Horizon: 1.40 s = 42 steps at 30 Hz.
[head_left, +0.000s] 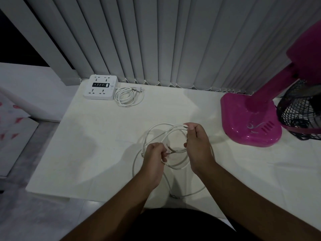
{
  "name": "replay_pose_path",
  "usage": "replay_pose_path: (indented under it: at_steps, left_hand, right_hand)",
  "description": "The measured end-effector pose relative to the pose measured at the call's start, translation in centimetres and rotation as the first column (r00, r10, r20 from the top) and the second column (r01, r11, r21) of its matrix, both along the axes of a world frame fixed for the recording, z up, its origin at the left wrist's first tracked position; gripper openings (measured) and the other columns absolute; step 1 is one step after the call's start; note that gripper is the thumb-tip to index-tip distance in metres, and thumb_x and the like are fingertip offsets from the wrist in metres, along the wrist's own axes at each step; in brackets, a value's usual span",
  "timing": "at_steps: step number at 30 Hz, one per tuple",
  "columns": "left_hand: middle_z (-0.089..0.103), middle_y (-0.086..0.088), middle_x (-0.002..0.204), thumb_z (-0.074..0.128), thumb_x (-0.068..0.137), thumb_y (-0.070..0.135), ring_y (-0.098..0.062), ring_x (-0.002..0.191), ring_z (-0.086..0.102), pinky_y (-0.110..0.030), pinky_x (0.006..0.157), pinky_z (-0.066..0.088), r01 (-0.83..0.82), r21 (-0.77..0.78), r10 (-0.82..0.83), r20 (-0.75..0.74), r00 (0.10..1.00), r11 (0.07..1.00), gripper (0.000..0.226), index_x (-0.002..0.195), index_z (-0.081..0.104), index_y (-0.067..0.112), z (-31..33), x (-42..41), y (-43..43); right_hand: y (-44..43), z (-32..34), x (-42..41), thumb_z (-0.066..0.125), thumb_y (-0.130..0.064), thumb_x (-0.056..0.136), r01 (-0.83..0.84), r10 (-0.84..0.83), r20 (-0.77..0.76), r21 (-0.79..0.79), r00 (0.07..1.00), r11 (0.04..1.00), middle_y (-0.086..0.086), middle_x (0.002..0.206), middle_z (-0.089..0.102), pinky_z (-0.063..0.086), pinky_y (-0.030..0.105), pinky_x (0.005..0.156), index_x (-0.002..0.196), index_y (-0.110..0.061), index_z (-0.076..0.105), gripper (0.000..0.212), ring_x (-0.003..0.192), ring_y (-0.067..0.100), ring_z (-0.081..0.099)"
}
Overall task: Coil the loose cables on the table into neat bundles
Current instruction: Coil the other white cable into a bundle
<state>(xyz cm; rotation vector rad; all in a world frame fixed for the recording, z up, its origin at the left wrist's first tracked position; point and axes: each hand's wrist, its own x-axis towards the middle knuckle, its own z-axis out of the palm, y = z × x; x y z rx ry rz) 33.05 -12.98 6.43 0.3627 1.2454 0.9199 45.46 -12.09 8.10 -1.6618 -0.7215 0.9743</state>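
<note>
A thin white cable (157, 129) lies in loose loops on the white table (90, 146), partly lifted between both hands. My left hand (154, 160) grips the gathered loops near their lower left. My right hand (197, 145) pinches the cable's top loop between thumb and fingers. More of this cable trails toward the table's front edge (189, 194). At the back left, a white power strip (100, 87) sits flat with its own cord (129, 96) lying coiled beside it.
A magenta fan base (250, 117) stands at the right with its black grille (298, 108) tipped down beside it. Grey vertical blinds (165, 40) hang along the table's back edge. The table's left edge drops to a grey floor (34, 214).
</note>
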Motion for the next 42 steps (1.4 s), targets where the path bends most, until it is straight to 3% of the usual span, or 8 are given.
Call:
replay_pose_path:
  at_steps: [10,16,21,25,29,32,36,42]
  left_hand:
    - [0.057,-0.014,0.087,0.061,0.083,0.028,-0.026,0.074,0.055,-0.029,0.068,0.048,0.089,-0.410,0.067,0.353,0.933,0.908,0.030,0.096,0.058,0.002,1.7,0.2,0.9]
    - [0.051,-0.006,0.065,0.052,0.087,0.023,-0.023,0.061,0.055,-0.030,0.066,0.049,-0.083,-0.352,0.197,0.303,0.932,0.932,0.030,0.059,0.045,0.014,1.4,-0.3,1.9]
    - [0.033,-0.001,0.048,0.049,0.087,0.018,-0.020,0.044,0.042,-0.027,0.053,0.048,-0.167,-0.305,0.265,0.316,0.911,0.937,0.036,0.054,0.037,0.017,1.1,0.2,2.1]
    - [0.024,0.002,0.049,0.046,0.086,0.017,-0.016,0.037,0.029,-0.026,0.050,0.043,-0.241,-0.260,0.313,0.289,0.905,0.935,0.030,0.059,0.032,0.019,1.0,0.5,2.4]
    - [0.019,0.005,0.050,0.044,0.084,0.017,-0.013,0.038,0.018,-0.022,0.039,0.027,-0.287,-0.216,0.339,0.259,0.904,0.933,0.029,0.061,0.027,0.022,0.9,0.2,2.8]
    - [0.020,0.006,0.049,0.043,0.083,0.018,-0.013,0.038,0.018,-0.022,0.039,0.025,-0.291,-0.210,0.339,0.244,0.909,0.933,0.029,0.060,0.027,0.022,0.9,0.2,3.0]
    - [0.019,0.005,0.050,0.042,0.084,0.019,-0.013,0.039,0.018,-0.023,0.044,0.023,-0.179,-0.223,0.217,0.161,0.963,0.958,0.028,0.060,0.028,0.023,0.5,-0.5,3.0]
    - [0.019,0.004,0.048,0.044,0.089,0.018,-0.013,0.037,0.016,-0.023,0.041,0.025,0.076,-0.246,-0.051,0.104,0.993,0.966,0.036,0.055,0.032,0.022,-0.1,-0.5,1.9]
  right_hand:
    - [0.1,-0.7,-0.8,0.045,-0.019,0.106,0.064,-0.068,-0.453,-0.023,0.889,0.998,-0.004,0.064,0.048,0.046,0.029,0.064,0.101,-0.017,0.066,0.022,0.057,0.008,0.047]
    - [-1.4,-1.3,-0.4,0.051,-0.031,0.102,-0.104,0.102,-0.020,-0.183,0.995,0.978,-0.007,0.077,0.074,0.042,0.012,0.057,0.096,-0.020,0.064,0.018,0.065,-0.005,0.063]
    - [-2.3,-2.0,-0.4,0.059,-0.052,0.092,-0.053,0.085,0.070,-0.373,0.994,0.927,-0.002,0.092,0.069,0.051,0.035,0.075,0.088,-0.025,0.065,0.028,0.091,0.021,0.062]
    - [-2.2,-1.7,-0.5,0.059,-0.072,0.080,0.124,-0.038,0.178,-0.502,0.983,0.856,0.003,0.117,0.052,0.050,0.037,0.075,0.112,-0.037,0.063,0.048,0.105,0.028,0.056]
    - [-2.2,-2.1,0.0,0.068,-0.032,0.091,0.171,-0.324,-0.182,-0.565,0.928,0.807,0.012,0.127,0.047,0.053,0.036,0.070,0.137,-0.030,0.048,0.050,0.097,0.026,0.058]
    - [-2.6,-2.4,0.1,0.052,0.004,0.096,0.016,-0.393,-0.609,-0.530,0.689,0.848,0.022,0.105,0.059,0.057,0.035,0.064,0.114,0.001,0.056,0.019,0.083,0.028,0.061]
    - [-2.7,-2.0,0.6,0.049,0.009,0.098,0.055,-0.333,-0.638,-0.415,0.695,0.908,0.017,0.085,0.062,0.057,0.029,0.058,0.128,0.006,0.053,0.030,0.068,0.020,0.059]
    - [-2.0,-0.9,1.1,0.051,-0.001,0.100,-0.041,-0.151,-0.536,-0.328,0.830,0.944,0.013,0.107,0.072,0.059,0.046,0.078,0.122,-0.008,0.059,0.024,0.089,0.028,0.069]
